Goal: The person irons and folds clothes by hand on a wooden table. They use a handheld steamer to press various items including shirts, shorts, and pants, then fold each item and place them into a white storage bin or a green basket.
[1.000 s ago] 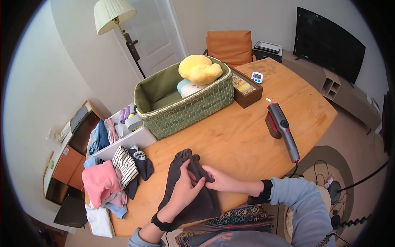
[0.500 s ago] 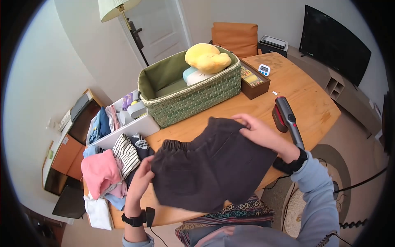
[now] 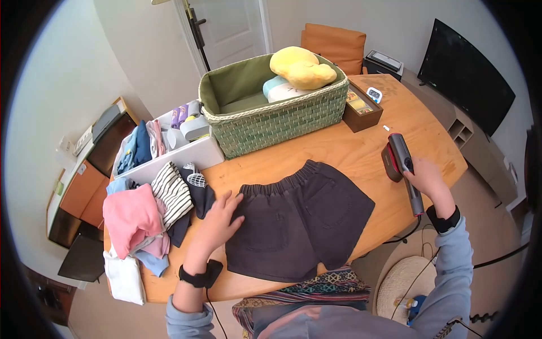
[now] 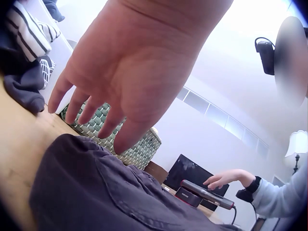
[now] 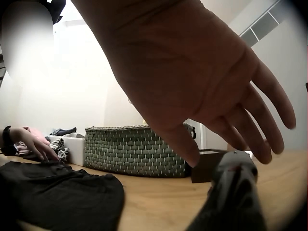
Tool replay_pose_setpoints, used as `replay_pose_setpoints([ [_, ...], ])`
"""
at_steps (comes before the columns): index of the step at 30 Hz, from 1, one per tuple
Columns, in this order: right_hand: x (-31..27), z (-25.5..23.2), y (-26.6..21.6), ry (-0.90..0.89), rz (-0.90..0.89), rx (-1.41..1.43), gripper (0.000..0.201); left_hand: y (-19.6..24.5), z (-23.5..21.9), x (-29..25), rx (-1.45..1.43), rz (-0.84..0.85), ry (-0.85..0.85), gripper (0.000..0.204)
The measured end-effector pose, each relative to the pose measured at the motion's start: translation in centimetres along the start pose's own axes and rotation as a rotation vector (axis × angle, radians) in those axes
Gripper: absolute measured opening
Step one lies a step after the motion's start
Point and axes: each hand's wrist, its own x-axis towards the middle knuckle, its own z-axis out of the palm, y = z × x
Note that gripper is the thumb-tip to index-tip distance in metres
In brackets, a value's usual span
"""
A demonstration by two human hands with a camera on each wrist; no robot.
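We look down on a wooden desk [image 3: 353,161] with dark shorts [image 3: 288,234] spread flat at the lower centre of the frame, waistband toward the top and legs toward the bottom. The left hand [image 3: 219,223], left of centre, has its fingers apart and nearly straight beside the waistband's left end; we cannot tell whether they touch the cloth. At the right of the frame, the right hand [image 3: 426,178] reaches over the handle of a grey and red steamer [image 3: 400,150]. In the right wrist view we see its fingers extended and apart above the steamer, wrapped around nothing; we cannot tell if they make contact. A cord trails from the handle's lower end.

At the upper centre we find a green woven basket [image 3: 282,124] holding a yellow plush [image 3: 302,68]. Just right of it sit a brown box [image 3: 367,120] and a small white timer [image 3: 374,94]. On the left, a pink garment [image 3: 132,217] and a striped garment [image 3: 171,189] lie heaped before a white bin [image 3: 186,161] of clothes.
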Motion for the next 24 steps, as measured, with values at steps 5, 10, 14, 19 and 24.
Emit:
replay_pose_setpoints([
  [5,0.5,2.7,2.8,-0.006,-0.004,0.138,0.037,-2.4,2.0,4.3,-0.144,-0.03,0.06,0.045],
  [10,1.1,5.5,2.4,-0.182,0.229,1.356,0.046,-2.7,1.9,5.7,-0.11,0.028,0.014,0.042],
  [14,1.7,5.9,2.4,-0.155,0.264,1.327,0.042,-3.7,2.0,5.1,-0.16,0.089,0.057,0.035],
  [19,1.8,6.1,1.9,-0.161,0.213,1.253,0.035,-7.6,3.6,4.3,-0.715,-0.259,0.425,0.023],
  [24,0.3,3.5,-2.5,-0.191,0.095,1.209,0.038,-8.4,2.9,2.6,-0.606,-0.266,0.284,0.026],
])
